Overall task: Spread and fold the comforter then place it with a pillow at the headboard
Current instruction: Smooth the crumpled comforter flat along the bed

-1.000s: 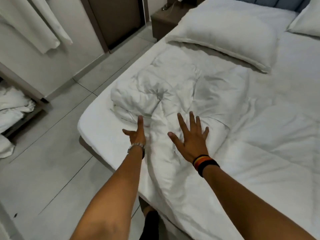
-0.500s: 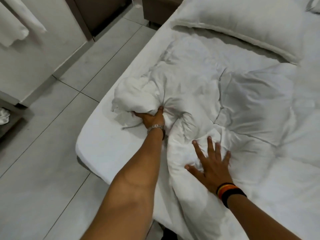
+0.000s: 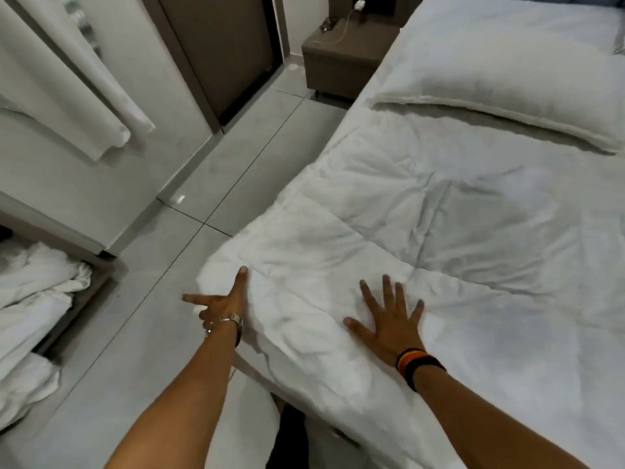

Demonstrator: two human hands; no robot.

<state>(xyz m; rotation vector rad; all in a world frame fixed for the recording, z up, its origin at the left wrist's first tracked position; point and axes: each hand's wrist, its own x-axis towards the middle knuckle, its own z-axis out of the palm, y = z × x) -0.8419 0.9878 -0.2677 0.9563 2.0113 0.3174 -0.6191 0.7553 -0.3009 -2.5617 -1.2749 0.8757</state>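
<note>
A white quilted comforter [image 3: 422,231] lies spread over the bed, wrinkled, its near left corner reaching the mattress edge. My left hand [image 3: 225,301] is at that corner's edge, fingers apart, one finger resting on the fabric and another pointing left over the floor. My right hand [image 3: 389,319] lies flat on the comforter, palm down, fingers spread. A white pillow [image 3: 500,72] rests across the bed's head end, beyond the comforter. The headboard is barely in view at the top right corner.
A brown nightstand [image 3: 341,59] with a cable and a small device stands left of the pillow. Grey tiled floor [image 3: 152,265] runs along the bed's left side. White linen [image 3: 30,299] is heaped on a low shelf at far left. A white curtain [image 3: 67,79] hangs above.
The bunched heap of comforter my left hand gripped half a second ago now lies pulled out flat to the bed's left edge. My left hand has let go and opened. My right hand stays flat.
</note>
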